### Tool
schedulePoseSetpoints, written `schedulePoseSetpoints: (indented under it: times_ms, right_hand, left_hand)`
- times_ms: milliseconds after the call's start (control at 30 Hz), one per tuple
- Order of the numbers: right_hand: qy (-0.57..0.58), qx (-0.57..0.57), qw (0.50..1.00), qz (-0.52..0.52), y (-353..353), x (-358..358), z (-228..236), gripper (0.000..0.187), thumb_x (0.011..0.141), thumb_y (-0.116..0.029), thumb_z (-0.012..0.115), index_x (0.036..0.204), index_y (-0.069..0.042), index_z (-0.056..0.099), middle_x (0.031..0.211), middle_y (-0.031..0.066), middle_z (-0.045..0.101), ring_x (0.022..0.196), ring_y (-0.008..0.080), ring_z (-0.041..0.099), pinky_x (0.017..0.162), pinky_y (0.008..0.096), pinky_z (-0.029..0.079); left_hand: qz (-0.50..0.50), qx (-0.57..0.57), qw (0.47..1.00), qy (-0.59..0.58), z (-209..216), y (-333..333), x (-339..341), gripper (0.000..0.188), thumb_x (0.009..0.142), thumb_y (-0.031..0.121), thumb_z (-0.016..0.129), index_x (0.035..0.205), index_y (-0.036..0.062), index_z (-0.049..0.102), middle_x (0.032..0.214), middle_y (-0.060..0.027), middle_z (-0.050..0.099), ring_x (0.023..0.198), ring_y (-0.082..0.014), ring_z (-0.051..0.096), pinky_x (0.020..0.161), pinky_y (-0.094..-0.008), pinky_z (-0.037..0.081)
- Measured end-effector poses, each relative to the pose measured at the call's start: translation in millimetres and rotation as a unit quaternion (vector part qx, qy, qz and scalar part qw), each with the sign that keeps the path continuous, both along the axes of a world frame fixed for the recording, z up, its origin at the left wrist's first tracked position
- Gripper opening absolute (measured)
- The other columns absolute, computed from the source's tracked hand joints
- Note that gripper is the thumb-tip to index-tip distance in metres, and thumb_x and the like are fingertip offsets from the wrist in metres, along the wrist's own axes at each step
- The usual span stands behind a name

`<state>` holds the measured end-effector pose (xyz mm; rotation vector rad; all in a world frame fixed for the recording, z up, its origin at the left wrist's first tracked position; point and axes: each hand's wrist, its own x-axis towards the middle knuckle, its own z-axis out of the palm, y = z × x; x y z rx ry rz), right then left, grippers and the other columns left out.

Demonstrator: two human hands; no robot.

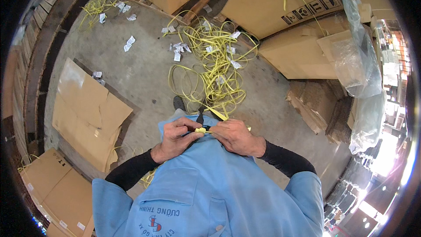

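Note:
In front of my waist, my left hand [175, 139] pinches a small folded or bunched piece of yellow strap [200, 130] between thumb and fingertips. My right hand [237, 137] is closed close beside it, with the same strap running into its fingers. A pale yellow bit sticks out past the far side of that hand. Beyond my hands, a tangled pile of yellow strap [223, 88] lies on the floor, and one length of it rises toward my right hand. My right fingertips are partly hidden behind the hand's back.
White paper slips [177, 50] are scattered on the concrete floor [144, 79]. A flattened cardboard sheet [85, 109] lies left, with a carton [57, 188] nearer me. Large cardboard boxes [280, 4] stand far right, beside clear plastic film [368, 123]. More strap [94, 11] lies far left.

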<state>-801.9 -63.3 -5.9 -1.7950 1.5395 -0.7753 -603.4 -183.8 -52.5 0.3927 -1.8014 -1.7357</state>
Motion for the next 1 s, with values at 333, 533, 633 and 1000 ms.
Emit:
schedulePoseSetpoints:
  times_ms: [333, 533, 633, 1000]
  right_hand:
    - [0.017, 0.012, 0.999, -0.035, 1, 12, 0, 0.010, 0.081, -0.008, 0.064, 0.089, -0.005, 0.057, 0.072, 0.0103, 0.056, 0.070, 0.0299, 0.059, 0.060, 0.0412, 0.046]
    - [-0.043, 0.010, 0.997, -0.058, -6, 19, 4, 0.009, 0.084, -0.008, 0.063, 0.090, -0.002, 0.060, 0.075, 0.0132, 0.058, 0.070, 0.0335, 0.060, 0.060, 0.0442, 0.047]
    - [-0.109, 0.045, 0.992, -0.054, -8, 10, 9, 0.010, 0.086, -0.010, 0.063, 0.091, -0.002, 0.060, 0.077, 0.0142, 0.060, 0.071, 0.0349, 0.061, 0.062, 0.0444, 0.047]
    - [0.027, 0.068, 0.996, 0.049, -4, 5, 1, 0.011, 0.088, -0.012, 0.064, 0.093, -0.004, 0.061, 0.077, 0.0112, 0.060, 0.068, 0.0319, 0.056, 0.062, 0.0392, 0.045]
  left_hand:
    - [-0.029, -0.029, 0.999, -0.021, 5, -3, -3, 0.035, 0.077, 0.001, 0.079, 0.062, -0.0033, 0.048, 0.093, -0.0155, 0.070, 0.079, -0.0209, 0.067, 0.066, -0.0300, 0.054]
    - [-0.004, -0.038, 0.999, -0.008, 7, -5, -7, 0.044, 0.075, 0.001, 0.081, 0.057, -0.0004, 0.040, 0.090, -0.0188, 0.070, 0.078, -0.0218, 0.069, 0.064, -0.0312, 0.055]
    - [-0.009, -0.093, 0.995, 0.023, 8, -9, -8, 0.042, 0.074, 0.002, 0.082, 0.062, -0.0010, 0.042, 0.091, -0.0149, 0.071, 0.076, -0.0197, 0.067, 0.062, -0.0292, 0.053]
    - [-0.024, -0.032, 0.998, 0.046, 5, -7, -11, 0.038, 0.075, 0.003, 0.081, 0.062, -0.0016, 0.046, 0.091, -0.0141, 0.071, 0.077, -0.0247, 0.068, 0.067, -0.0339, 0.054]
